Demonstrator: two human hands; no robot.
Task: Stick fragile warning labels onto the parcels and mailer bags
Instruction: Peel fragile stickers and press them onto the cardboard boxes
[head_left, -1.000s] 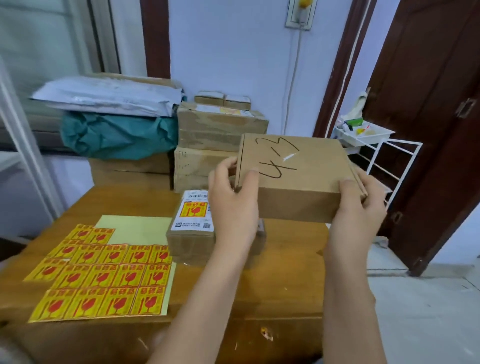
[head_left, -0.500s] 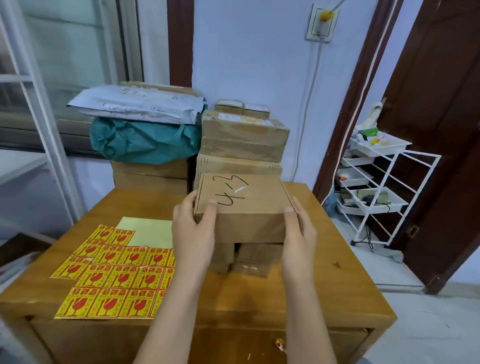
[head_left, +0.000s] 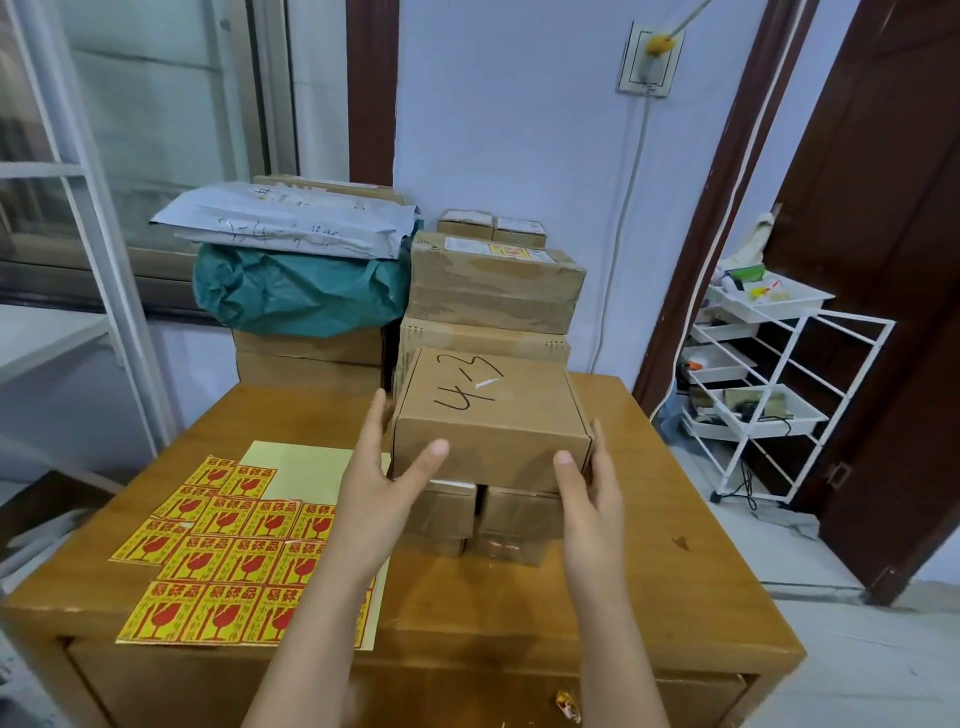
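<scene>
Head view: the cardboard box marked "4-3" (head_left: 491, 415) sits on top of two smaller cartons (head_left: 480, 514) in the middle of the wooden table (head_left: 649, 587), towards its back edge, just in front of the parcels stacked behind it (head_left: 493, 283). No fragile label shows on its top face. The step in hand looks like setting this box in place for labelling. The next move calls for a hand to go to the sheet of yellow-and-red fragile labels (head_left: 228, 551) lying by the table's front-left corner, peel one off its backing, and press it flat on the box top.

The left hand (head_left: 376, 491) is at the box's left side, fingers straight and spread, thumb across the lower front edge; whether the fingers touch the side I cannot tell. The right hand (head_left: 587, 499) mirrors it at the right side, fingers extended upward, thumb at the front face. Neither hand is curled round the box. Both forearms reach in from the table's front edge.

A grey mailer bag (head_left: 291, 228) and a green mailer bag (head_left: 296, 291) lie on the boxes beyond the table's back-left corner.
</scene>
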